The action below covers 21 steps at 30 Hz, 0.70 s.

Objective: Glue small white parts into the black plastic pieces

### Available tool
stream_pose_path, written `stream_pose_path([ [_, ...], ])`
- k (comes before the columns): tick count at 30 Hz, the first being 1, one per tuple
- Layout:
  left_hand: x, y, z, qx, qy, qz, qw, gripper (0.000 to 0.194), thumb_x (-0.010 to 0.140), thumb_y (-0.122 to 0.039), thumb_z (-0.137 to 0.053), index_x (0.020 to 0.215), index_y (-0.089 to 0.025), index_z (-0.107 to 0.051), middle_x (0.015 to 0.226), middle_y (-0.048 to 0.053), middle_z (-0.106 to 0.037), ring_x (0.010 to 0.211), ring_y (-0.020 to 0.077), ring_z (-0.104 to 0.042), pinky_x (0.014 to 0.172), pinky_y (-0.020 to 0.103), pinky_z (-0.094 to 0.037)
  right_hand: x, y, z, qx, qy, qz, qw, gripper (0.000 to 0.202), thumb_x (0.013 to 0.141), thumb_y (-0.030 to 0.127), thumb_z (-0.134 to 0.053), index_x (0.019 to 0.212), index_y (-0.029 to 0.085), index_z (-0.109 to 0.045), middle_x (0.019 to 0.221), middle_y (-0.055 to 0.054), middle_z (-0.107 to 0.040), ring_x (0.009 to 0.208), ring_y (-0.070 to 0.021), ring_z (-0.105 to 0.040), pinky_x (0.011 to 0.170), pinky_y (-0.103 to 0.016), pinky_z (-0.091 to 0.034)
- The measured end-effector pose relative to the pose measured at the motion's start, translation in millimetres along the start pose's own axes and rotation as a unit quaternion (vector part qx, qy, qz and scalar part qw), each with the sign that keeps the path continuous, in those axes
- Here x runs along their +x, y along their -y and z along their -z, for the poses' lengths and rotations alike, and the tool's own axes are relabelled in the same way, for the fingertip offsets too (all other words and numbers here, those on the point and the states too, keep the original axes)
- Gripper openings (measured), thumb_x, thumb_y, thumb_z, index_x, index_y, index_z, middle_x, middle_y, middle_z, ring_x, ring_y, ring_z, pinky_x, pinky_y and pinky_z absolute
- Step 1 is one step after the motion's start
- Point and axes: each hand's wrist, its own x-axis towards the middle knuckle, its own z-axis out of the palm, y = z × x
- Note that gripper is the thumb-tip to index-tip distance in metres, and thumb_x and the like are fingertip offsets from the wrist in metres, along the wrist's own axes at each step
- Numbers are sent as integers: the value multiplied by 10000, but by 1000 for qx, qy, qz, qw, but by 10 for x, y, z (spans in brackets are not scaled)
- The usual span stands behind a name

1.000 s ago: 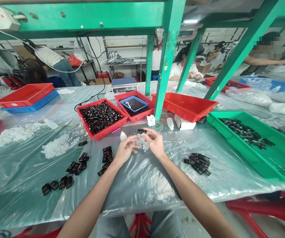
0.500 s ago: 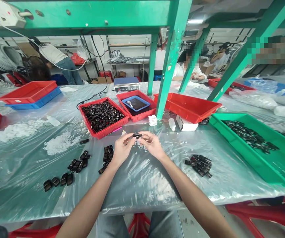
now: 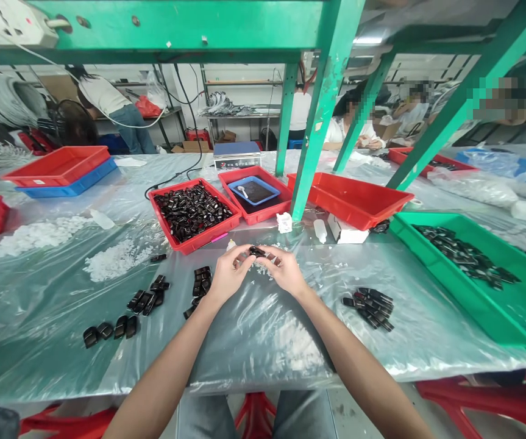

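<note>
You grip one black piece (image 3: 256, 251) between both hands, nearer you than the foot of the green post (image 3: 308, 152).
Well left of the post lie white grains (image 3: 117, 260), with loose black blocks (image 3: 142, 301) on your side of them; next comes a red tray (image 3: 196, 242) full of black parts (image 3: 194, 210). Just left of the post's foot and nearer you, your left hand (image 3: 228, 275) closes thumb and fingers on the piece's left end, your right hand (image 3: 286, 272) on its right end. Right of the post come a white bottle (image 3: 320, 231) near its foot, a dark heap (image 3: 369, 308) nearer you, and a green tray (image 3: 521, 308) well apart.
</note>
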Motion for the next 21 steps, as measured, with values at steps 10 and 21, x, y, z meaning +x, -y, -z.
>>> stream_pose_path([
  [10, 134, 127, 188, -1, -215, 23, 976, 304, 882, -428, -625, 1058, -187, -685, 928, 62, -703, 819, 176, -652, 723, 269, -488, 106, -70, 8, 181, -84, -108, 974, 424, 685, 444, -821, 1008, 176, -766, 934, -81, -766, 487, -125, -540, 441, -282, -463],
  [21, 193, 412, 237, 143, -68, 42, 986, 502, 719, -199, -693, 1218, -185, -635, 1227, 127, -669, 1135, 291, -626, 968, 427, -483, 107, 24, 45, 219, -130, -139, 957, 507, 627, 485, -860, 980, 164, -687, 841, -89, -763, 462, -117, -534, 357, -235, -328],
])
